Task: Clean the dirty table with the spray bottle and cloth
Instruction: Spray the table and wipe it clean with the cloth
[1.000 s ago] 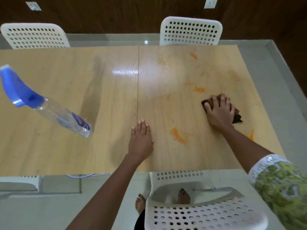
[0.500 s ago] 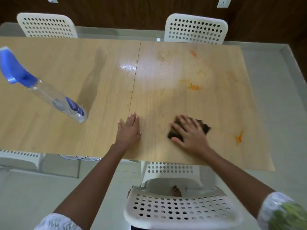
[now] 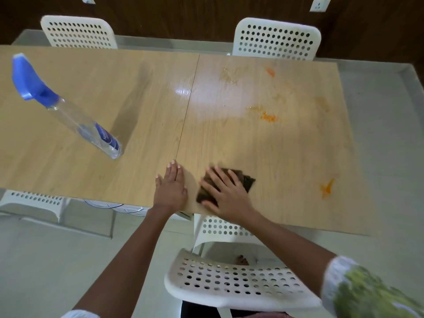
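A: Hands?
B: Right hand (image 3: 226, 195) flat on the dark cloth (image 3: 246, 180), fingers spread, pressing it to the table (image 3: 275, 152) just inside the near edge. Left hand (image 3: 170, 188) flat on the wood just beside it, fingers together, straight.
A: Bottle?
B: Spray bottle (image 3: 68, 113) upright on the left half, well apart from both hands.
A: Room?
B: Orange stains (image 3: 267, 117) lie farther in and one near the right edge (image 3: 327, 187). White chair (image 3: 231, 281) under the near edge.
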